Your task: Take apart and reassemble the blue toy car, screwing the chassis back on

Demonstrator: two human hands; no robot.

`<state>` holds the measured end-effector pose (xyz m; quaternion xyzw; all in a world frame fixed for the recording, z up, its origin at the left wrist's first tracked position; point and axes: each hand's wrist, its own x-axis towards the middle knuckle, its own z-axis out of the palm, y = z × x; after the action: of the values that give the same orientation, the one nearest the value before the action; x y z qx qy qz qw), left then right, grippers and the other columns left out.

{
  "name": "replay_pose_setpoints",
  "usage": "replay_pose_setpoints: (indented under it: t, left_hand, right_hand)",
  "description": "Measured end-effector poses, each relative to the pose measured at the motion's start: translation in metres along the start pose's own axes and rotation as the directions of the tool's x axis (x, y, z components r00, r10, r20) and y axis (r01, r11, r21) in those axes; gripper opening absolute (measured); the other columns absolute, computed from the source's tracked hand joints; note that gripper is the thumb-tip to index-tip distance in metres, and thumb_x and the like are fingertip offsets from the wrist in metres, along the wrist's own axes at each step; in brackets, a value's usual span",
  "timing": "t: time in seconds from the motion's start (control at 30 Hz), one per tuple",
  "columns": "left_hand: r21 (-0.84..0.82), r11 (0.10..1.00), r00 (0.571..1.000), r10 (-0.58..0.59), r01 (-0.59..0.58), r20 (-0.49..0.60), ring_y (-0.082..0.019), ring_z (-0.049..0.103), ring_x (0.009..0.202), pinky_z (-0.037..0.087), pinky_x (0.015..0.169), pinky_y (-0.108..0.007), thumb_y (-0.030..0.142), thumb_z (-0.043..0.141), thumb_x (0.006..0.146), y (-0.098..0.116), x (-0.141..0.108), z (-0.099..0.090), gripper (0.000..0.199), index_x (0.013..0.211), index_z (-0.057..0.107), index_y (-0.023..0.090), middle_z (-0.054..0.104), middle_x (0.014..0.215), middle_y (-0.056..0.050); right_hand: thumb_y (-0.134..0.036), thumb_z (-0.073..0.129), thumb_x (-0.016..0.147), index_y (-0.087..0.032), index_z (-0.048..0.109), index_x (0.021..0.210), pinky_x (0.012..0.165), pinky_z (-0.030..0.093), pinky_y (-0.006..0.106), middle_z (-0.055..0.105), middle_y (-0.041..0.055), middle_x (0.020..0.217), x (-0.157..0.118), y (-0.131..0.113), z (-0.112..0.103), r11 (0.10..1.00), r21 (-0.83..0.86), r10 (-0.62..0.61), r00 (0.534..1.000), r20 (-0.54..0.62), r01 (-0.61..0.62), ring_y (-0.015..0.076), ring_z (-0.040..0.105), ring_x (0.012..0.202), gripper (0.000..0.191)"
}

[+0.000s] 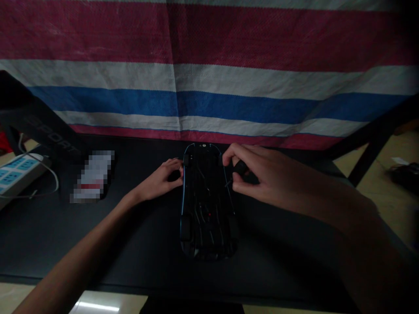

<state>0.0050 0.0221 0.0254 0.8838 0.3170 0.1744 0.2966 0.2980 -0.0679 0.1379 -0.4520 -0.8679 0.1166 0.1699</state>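
Observation:
A dark toy car (pixel 209 205) with a thin blue edge lies wheels up on the black table, its underside showing. My left hand (pixel 163 179) rests at the car's upper left side, fingertips against its edge and fingers curved. At the car's upper right side, my right hand (pixel 250 170) is closed around a small black-handled tool (pixel 240 167), whose thin shaft points down and left towards the car's edge. Whether the shaft touches the car is too dark to tell.
A white power strip (pixel 19 172) with a white cable lies at the far left, beside a dark object marked SPORT (pixel 54 131) and a blurred-out flat item (pixel 93 176). A striped sheet (pixel 209 100) hangs behind the black table (pixel 137 244). Black frame bars (pixel 369 152) stand at right.

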Motion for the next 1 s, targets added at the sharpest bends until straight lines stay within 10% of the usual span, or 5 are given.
replay_pose_setpoints:
  t: [1.0]
  left_hand:
    - [0.004, 1.0, 1.0, -0.013, 0.013, -0.004, -0.029, 0.057, 0.125, 0.026, 0.124, -0.055, 0.046, 0.056, 0.099, -0.004, -0.002, 0.0, 0.025, 0.1, 0.064, 0.022, 0.067, 0.119, -0.007]
  right_hand:
    - [-0.028, 0.054, 0.101, -0.026, 0.057, 0.111, 0.076, 0.046, 0.033, 0.071, 0.0004, 0.096, 0.001, 0.005, -0.007, 0.998, -0.021, 0.056, 0.997, 0.044, -0.055, 0.0179, 0.068, 0.083, 0.012]
